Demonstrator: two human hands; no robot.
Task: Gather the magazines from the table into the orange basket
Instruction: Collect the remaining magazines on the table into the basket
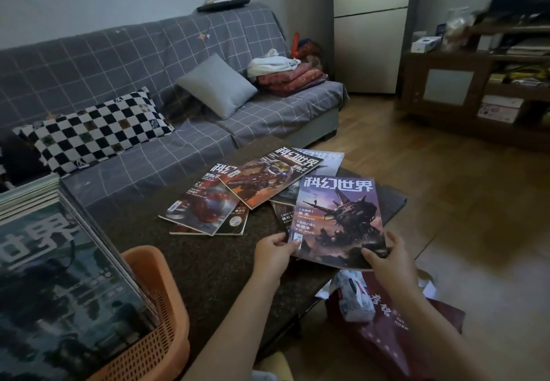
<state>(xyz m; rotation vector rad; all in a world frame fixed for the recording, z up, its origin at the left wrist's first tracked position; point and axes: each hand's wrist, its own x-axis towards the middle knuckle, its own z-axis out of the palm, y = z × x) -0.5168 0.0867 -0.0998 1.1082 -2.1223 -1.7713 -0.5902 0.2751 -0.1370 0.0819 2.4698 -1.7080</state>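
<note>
Both hands hold a purple-covered magazine [337, 217] just above the dark table [214, 261]. My left hand [272, 251] pinches its lower left corner. My right hand [387, 257] grips its lower right edge. Several more magazines lie spread on the table behind it, among them an orange-covered one [268, 183] and a red-and-dark one [205, 208]. The orange basket [160, 306] stands at the near left of the table. A stack of magazines [59, 276] leans upright inside it.
A grey checked sofa [148, 83] with cushions runs behind the table. On the floor under my right arm lie a dark red bag [395, 330] and a white printed bag [354, 297]. A wooden TV cabinet [476, 83] stands at the far right on the wood floor.
</note>
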